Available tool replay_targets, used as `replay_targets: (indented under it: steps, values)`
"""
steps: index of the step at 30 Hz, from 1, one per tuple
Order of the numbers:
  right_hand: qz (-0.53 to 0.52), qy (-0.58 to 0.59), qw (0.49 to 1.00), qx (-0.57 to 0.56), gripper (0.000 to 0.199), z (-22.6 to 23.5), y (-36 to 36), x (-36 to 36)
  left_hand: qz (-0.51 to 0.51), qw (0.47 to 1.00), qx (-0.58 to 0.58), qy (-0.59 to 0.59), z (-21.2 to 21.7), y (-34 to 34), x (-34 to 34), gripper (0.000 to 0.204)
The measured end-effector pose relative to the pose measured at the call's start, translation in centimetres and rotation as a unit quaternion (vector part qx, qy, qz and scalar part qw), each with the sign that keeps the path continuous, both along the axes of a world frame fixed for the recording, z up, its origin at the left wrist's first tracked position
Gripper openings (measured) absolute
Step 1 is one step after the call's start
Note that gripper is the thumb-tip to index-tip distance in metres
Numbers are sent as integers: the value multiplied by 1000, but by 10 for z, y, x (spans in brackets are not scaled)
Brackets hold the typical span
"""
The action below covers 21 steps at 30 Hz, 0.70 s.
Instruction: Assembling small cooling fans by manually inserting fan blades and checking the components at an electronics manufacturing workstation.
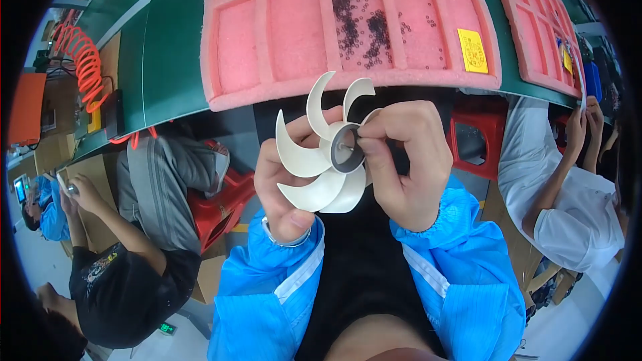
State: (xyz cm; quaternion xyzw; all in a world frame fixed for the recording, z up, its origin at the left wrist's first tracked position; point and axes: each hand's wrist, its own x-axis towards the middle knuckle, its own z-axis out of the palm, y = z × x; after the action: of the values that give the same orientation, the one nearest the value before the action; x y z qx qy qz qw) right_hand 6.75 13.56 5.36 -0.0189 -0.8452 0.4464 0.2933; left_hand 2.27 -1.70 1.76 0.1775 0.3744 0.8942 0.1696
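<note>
Head view. A white fan impeller (328,154) with curved blades is held in the air between the two hands, above the lap and just short of the green counter (167,60). The left hand (284,180) cradles it from about 8 o'clock, its fingers closed around the blades and the thumb lying at the lower edge. The right hand (404,160) comes in from 3 o'clock, its fingers pinched narrow at the grey hub ring (348,149); whether they grip a small part there cannot be told.

At 12 o'clock from the impeller, on the counter, lies a pink foam tray (301,33) whose middle compartment holds a scatter of small dark beads (364,23); a second pink tray (535,27) lies at 2 o'clock.

For good work at the hub, the judgement is that the left hand should support the impeller by hub and blade roots rather than by the thin blade tips, which look easily bent, and that the right fingers should press squarely along the hub axis, keeping the ring level.

Other persons sit at 8 o'clock and 3 o'clock.
</note>
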Motion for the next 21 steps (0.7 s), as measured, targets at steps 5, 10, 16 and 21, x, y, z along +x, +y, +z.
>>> replay_targets:
  steps: [5, 10, 16, 21]
  values:
    - [23, -2, 1000, -12, 21, 0, 5, 19, 20, 999, -23, 34, -1, 1, 18, 70]
    - [14, 11, 1000, -16, 19, 1, 10, 33, 33, 972, -95, 214, -11, 1, 21, 69]
    - [101, -112, 949, -276, 11, -6, 23, 60, 17, 904, -187, 384, -9, -7, 29, 68]
    - [103, -214, 939, -247, 8, -31, 29, 79, -46, 842, -300, 445, -12, -17, 36, 70]
